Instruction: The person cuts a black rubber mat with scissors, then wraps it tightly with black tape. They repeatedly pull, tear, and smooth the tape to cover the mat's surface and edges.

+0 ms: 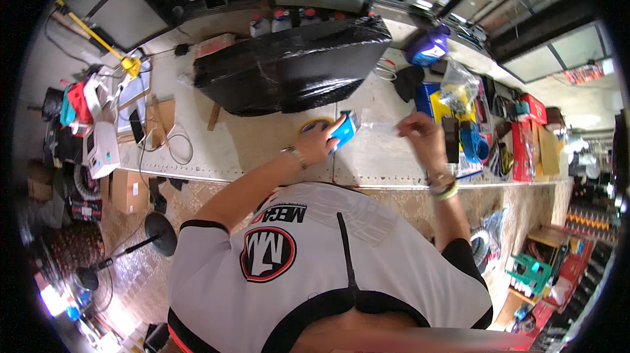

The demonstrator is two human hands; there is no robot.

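My left hand (316, 143) is wrapped round a blue tape dispenser (342, 131), with a yellow-rimmed roll showing beside the fingers. From the dispenser a strip of clear tape (377, 124) stretches rightward. Its far end meets the fingertips of my right hand (423, 137), which are pinched together on it. Just beyond both hands lies a large, bulky package (282, 67) wrapped in shiny black plastic. The dispenser sits apart from the package, near its close edge.
Tools, boxes and a blue tape roll (474, 144) crowd the table's right side. A purple bottle (430, 44) stands behind them. At the left are a white device (103, 149), cables and a yellow clamp-like tool (130, 65). Red-capped bottles (281, 21) line the back.
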